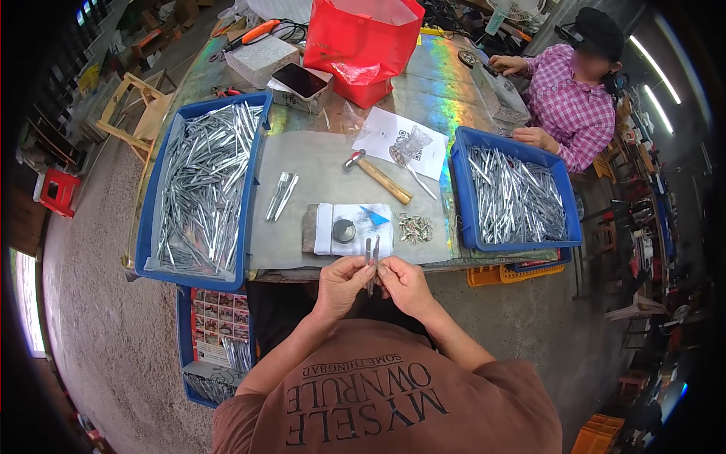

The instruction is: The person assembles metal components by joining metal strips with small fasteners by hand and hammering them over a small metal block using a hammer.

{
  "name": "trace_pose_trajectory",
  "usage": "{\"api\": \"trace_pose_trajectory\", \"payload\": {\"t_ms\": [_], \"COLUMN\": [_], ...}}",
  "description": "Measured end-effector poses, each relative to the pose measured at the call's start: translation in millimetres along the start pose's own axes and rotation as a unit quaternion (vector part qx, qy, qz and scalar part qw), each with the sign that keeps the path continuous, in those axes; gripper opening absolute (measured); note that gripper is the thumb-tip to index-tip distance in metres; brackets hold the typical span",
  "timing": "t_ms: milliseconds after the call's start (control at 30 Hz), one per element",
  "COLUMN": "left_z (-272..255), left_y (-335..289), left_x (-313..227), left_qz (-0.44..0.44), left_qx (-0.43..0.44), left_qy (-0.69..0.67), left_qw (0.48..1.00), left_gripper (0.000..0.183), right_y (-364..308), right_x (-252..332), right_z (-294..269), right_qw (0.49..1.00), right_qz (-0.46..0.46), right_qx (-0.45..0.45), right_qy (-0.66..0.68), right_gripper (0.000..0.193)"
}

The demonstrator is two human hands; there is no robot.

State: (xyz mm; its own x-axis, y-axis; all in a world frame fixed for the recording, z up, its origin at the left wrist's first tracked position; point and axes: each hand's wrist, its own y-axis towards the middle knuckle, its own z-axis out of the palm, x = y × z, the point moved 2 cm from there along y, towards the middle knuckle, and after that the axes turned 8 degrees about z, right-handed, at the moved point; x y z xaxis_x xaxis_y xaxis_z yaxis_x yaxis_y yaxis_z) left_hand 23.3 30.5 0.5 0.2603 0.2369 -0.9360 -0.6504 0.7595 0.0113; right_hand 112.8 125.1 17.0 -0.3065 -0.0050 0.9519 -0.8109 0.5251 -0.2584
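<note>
Metal strips (368, 251), narrow, silvery and smooth, stand nearly upright side by side at the near edge of the desk (432, 98), their tips poking above the fingers that pinch them. Left hand (342, 287) and right hand (404, 287) are close together, thumbs and fingertips clamped on the strips; which hand bears which strip I cannot tell. Taking the strips as the clock's centre, a white pad (324, 231) lies just beyond at 11 o'clock on a rough grey block (308, 231), carrying a round dull-grey disc (344, 231) and a flat blue triangle (376, 216). Near it at 1 o'clock is a loose pile of small shiny pieces (416, 228). Toward 12 o'clock rests a hammer (386, 181) with a pale wooden handle and a metal head; beyond it, a crinkled clear plastic bag (409, 146) lies on white printed paper (378, 135). At 10 o'clock a few loose strips (281, 197) lie on the pale, matte sheet, and farther out the same way a blue plastic tray (252, 181) is heaped with glinting slender metal. A second blue tray (522, 244), filled likewise, sits at 2 o'clock. Farther off are a glossy black phone (301, 80) at 11 and a creased, shiny red bag (363, 45) at 12
</note>
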Motion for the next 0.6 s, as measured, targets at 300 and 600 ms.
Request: {"api": "trace_pose_trajectory", "payload": {"t_ms": [300, 600], "left_z": [0.8, 1.3], "left_y": [-1.2, -2.9], "left_x": [4.7, 7.0], "left_qz": [-0.011, -0.011], "left_qx": [0.016, 0.020], "left_qy": [0.004, 0.044], "left_qw": [1.000, 0.999], "left_gripper": [0.014, 0.016], "right_y": [0.8, 11.5], "right_x": [-3.8, -11.9], "right_z": [1.3, -2.5], "right_qw": [0.997, 0.996], "right_qz": [-0.033, 0.002], "right_qx": [-0.064, -0.047], "right_qy": [0.003, 0.073], "right_gripper": [0.016, 0.013]}}
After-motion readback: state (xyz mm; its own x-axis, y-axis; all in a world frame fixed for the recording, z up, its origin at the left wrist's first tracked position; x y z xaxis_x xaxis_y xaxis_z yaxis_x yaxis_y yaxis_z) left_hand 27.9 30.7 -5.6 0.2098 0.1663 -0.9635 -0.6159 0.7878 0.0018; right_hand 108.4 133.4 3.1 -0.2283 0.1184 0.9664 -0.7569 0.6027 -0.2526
